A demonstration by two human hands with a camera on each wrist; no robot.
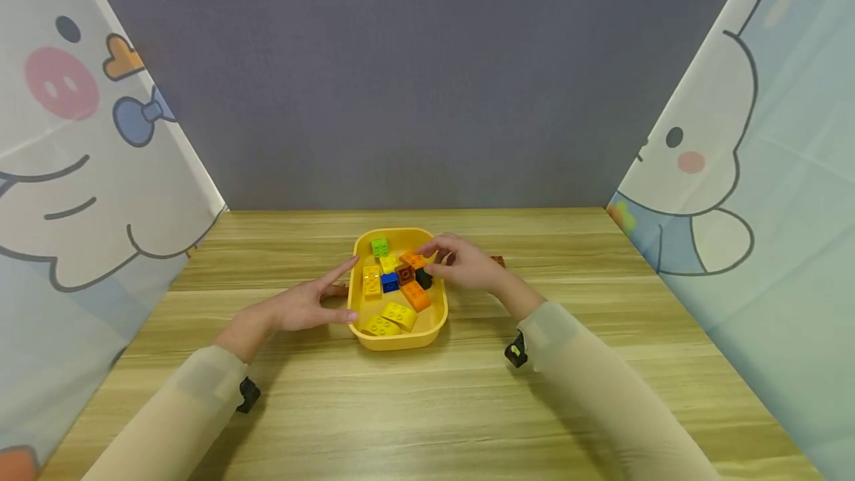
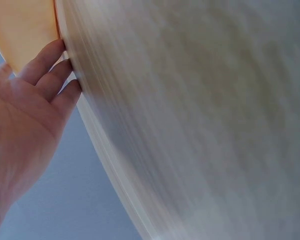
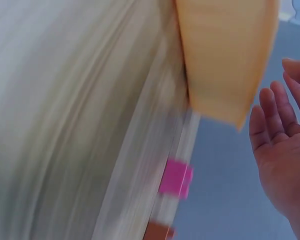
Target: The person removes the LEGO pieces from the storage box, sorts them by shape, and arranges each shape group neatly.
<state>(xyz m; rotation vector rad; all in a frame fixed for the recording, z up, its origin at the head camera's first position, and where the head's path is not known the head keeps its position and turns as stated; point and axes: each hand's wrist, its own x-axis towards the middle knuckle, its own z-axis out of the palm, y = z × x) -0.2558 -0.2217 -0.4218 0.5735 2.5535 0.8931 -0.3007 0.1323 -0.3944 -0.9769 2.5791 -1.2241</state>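
Note:
A yellow plastic basket stands on the table with toy building bricks inside. My left hand is at its left side, fingers and thumb spread along the rim. In the left wrist view those fingers look nearly straight against the basket's outer wall. My right hand is above the right rim, thumb and forefinger apart, beside an orange brick and a black piece. The fingers look loosely bent in the right wrist view, where the forefinger and thumb are partly cut off.
Inside the basket lie yellow bricks, a green brick, a blue brick, a brown brick and another orange brick. Right of the basket are a pink brick and a reddish-brown brick on the table.

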